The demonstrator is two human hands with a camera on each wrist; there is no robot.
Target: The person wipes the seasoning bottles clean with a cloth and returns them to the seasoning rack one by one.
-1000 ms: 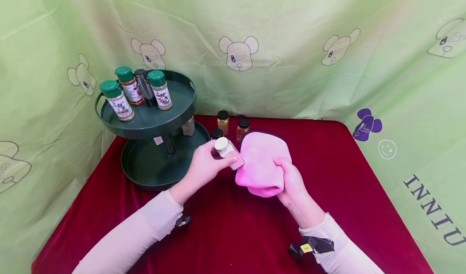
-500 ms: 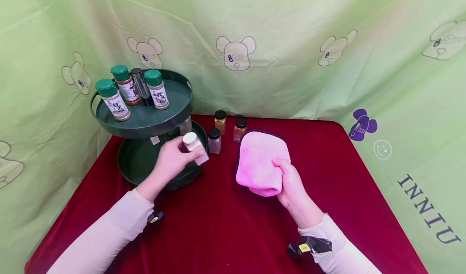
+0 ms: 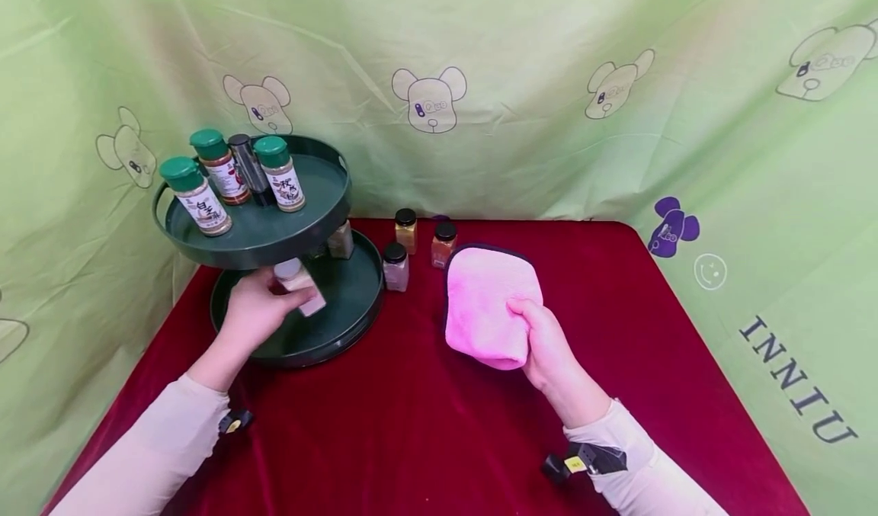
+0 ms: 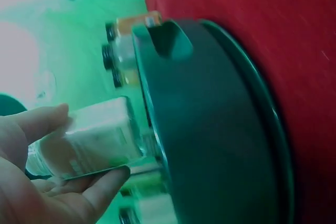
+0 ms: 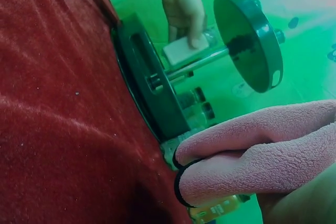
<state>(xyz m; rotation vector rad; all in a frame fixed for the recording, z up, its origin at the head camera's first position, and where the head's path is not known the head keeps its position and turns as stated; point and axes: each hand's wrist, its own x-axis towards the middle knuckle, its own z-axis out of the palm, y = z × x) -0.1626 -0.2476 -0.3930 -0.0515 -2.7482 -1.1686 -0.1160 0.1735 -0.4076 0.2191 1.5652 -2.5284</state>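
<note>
Head view: the left hand (image 3: 255, 309) grips a white-capped jar (image 3: 306, 293) just under the upper tier (image 3: 312, 245) of a dark green rack, over the lower tray (image 3: 339, 314). Thumb and fingers pinch the jar's sides. The work in hand looks like putting that jar away on the lower level. The right hand (image 3: 546, 348) grasps a folded pink cloth (image 3: 485, 302), held well apart from the rack. Three black-capped jars (image 3: 395, 268) stand on the red tabletop (image 3: 425, 432) just beside the rack, probably yet to be handled.

Left wrist view: the grip has the thumb on one side of the jar and fingers on the other, with the base pointing toward the tray. More containers show beyond it, too blurred to identify. The next move seems to call for lowering the base flat, then releasing the fingers without knocking those neighbours.

Right wrist view: the jar sits between the two tiers, beside the central post (image 5: 202, 61) and roughly in line with it, so it seems near upright. Whether its base touches the tray I cannot tell. Headroom under the upper tier looks limited, so the hand should probably withdraw sideways.
</note>
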